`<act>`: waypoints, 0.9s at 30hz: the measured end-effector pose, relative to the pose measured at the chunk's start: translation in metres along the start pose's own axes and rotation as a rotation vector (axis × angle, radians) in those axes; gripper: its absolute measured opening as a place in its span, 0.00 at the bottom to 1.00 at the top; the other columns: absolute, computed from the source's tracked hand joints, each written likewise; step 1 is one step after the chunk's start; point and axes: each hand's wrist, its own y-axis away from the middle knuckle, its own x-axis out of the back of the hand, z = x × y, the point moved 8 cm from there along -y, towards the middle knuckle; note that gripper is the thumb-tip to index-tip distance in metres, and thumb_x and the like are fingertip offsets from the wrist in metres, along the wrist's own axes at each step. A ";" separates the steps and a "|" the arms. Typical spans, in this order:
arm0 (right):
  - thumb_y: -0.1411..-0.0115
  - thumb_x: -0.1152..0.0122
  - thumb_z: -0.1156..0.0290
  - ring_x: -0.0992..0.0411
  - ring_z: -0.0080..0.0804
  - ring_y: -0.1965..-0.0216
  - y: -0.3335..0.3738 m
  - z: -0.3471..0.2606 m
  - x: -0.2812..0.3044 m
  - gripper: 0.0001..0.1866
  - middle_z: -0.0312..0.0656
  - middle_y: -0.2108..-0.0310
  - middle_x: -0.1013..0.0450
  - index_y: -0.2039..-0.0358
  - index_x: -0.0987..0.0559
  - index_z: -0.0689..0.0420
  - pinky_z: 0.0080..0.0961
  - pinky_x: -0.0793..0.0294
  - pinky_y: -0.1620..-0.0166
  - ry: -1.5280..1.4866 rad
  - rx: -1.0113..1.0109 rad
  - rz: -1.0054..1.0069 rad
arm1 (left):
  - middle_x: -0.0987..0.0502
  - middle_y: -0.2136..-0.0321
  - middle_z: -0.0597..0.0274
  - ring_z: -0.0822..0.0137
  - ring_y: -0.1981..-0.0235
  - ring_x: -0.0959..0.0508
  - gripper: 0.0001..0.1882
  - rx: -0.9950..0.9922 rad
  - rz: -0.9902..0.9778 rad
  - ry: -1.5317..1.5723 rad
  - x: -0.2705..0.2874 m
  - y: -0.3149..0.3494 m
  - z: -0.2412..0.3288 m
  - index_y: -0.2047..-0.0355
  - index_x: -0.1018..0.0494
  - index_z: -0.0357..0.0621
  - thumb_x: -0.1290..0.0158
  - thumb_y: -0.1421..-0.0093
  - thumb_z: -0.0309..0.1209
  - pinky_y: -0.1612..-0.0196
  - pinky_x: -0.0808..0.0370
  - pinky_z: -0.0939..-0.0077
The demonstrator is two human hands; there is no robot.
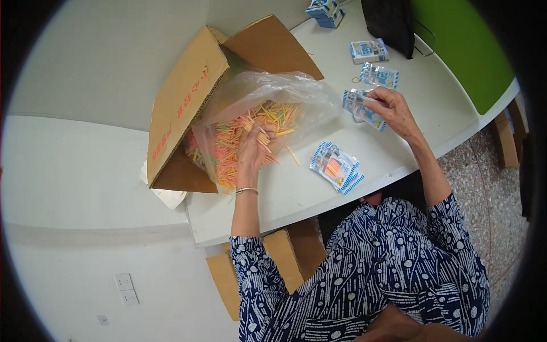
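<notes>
My left hand [249, 153] is over a heap of thin pink, yellow and green sticks [225, 157], its fingers closed around a small bunch of them. The heap lies in a clear plastic bag [319, 100] spilling from a tipped cardboard box [185, 108]. My right hand [397, 114] pinches a small clear packet with blue print [364, 108] by its edge, above the table. Closer to me lies a small overlapping pile of packets [335, 165], the top one with orange-pink sticks inside. One loose yellow stick [293, 157] rests beside the heap.
Beyond my right hand lie another flat packet [380, 76], a stack of packets [369, 51] and a rubber band [355, 80]. Small blue-and-white boxes [325, 12] and a black bag [390, 25] stand at the far edge of the white table [268, 199]. Cardboard [273, 256] sits below the table.
</notes>
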 end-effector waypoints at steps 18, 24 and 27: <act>0.45 0.42 0.70 0.33 0.17 0.73 0.048 -0.015 -0.111 0.09 0.35 0.76 0.27 0.70 0.25 0.64 0.18 0.33 0.68 -0.452 -0.146 -0.505 | 0.28 0.66 0.53 0.62 0.64 0.26 0.10 0.057 -0.012 0.527 -0.022 -0.019 -0.035 0.61 0.35 0.39 0.51 0.38 0.31 0.60 0.24 0.68; 0.49 0.46 0.72 0.29 0.49 0.67 0.047 -0.017 -0.110 0.10 0.53 0.71 0.27 0.68 0.26 0.64 0.38 0.32 0.59 0.233 0.097 -0.511 | 0.28 0.65 0.53 0.62 0.63 0.26 0.09 -0.017 -0.048 0.482 -0.029 -0.009 -0.035 0.62 0.36 0.39 0.51 0.38 0.31 0.59 0.24 0.67; 0.50 0.48 0.73 0.29 0.49 0.63 0.046 -0.016 -0.115 0.09 0.53 0.70 0.27 0.68 0.28 0.64 0.40 0.34 0.57 0.258 -0.004 -0.557 | 0.29 0.65 0.54 0.62 0.63 0.27 0.08 0.068 0.006 0.566 -0.020 -0.013 -0.047 0.63 0.36 0.39 0.51 0.38 0.29 0.59 0.24 0.66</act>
